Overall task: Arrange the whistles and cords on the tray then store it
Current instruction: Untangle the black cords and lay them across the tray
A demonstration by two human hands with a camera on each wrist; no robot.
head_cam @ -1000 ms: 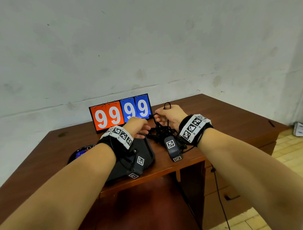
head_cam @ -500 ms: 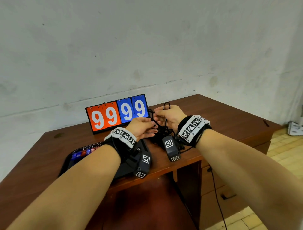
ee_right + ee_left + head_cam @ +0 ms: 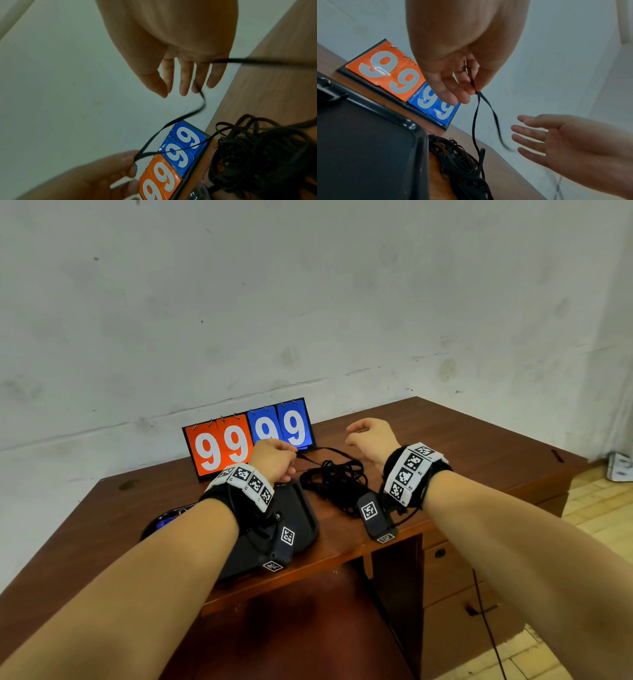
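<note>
- Two hands work above the desk: the left hand (image 3: 453, 75) pinches one black cord (image 3: 475, 121) between thumb and fingertips, and the strand hangs as a loop down into the pile
- The right hand (image 3: 559, 140) has let go since half a second ago, when both hands were bunched together over the tangle; now its fingers are spread and hold nothing, though a strand still brushes past one fingertip in the right wrist view
- That suggests one cord has been teased free and is ready to go on the tray
- One tangled heap of cords (image 3: 337, 482) lies on the desk (image 3: 479, 446), just beside the tray's right edge; the count of cords in it cannot be told
- One black tray (image 3: 368, 148) sits under the left wrist, with several small coloured items, probably whistles (image 3: 168, 520), at its far left, too hidden to count
- One scoreboard (image 3: 250, 436) stands behind, showing four nines
</note>
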